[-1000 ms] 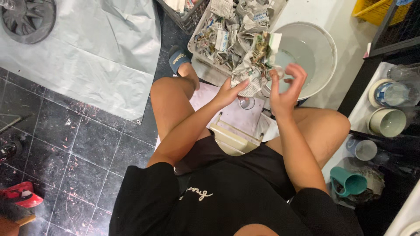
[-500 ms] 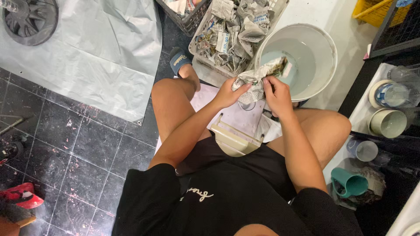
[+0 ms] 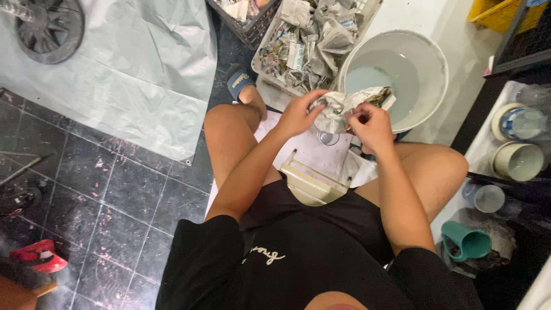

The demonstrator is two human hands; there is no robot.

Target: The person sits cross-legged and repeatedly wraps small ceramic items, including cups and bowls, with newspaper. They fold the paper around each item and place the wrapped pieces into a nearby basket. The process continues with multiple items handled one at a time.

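Both hands pinch crumpled newspaper bundle (image 3: 344,106): left hand (image 3: 298,113) grips its left end, right hand (image 3: 372,126) its right, above knees. White bucket (image 3: 427,54) of water just beyond. Crate of newspaper wads (image 3: 313,40) beside bucket. Grey tarp (image 3: 132,74) on tiled floor, left. Teal mug (image 3: 468,241) right.

The person wears a black short-sleeved shirt (image 3: 310,258) with small pale script, and a dark blue slipper (image 3: 238,80)
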